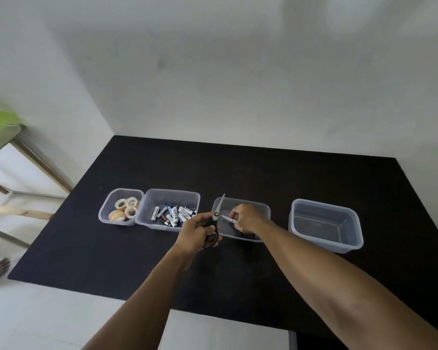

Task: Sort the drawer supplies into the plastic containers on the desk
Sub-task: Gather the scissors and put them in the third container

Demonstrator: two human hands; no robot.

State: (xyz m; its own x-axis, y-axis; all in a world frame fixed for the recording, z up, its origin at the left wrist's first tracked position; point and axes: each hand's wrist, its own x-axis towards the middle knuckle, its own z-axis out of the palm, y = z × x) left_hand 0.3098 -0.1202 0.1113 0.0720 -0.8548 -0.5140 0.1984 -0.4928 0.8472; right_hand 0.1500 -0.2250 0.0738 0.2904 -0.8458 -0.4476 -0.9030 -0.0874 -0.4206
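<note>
We see four clear containers in row on black surface (238, 173). Far-left tub (106, 210) holds tape rolls (125, 209); next tub (147, 205) holds batteries (173, 214). Left hand (194, 232), grip clamped on black-handled scissors (214, 223), blade up. Right hand (247, 218), grip closed on small scissors (229, 219), inside third tub (264, 207). Right-end tub (326, 224) bare.

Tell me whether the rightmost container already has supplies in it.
No. The rightmost container shows only its bare clear bottom, while tape rolls and batteries fill two others.
</note>
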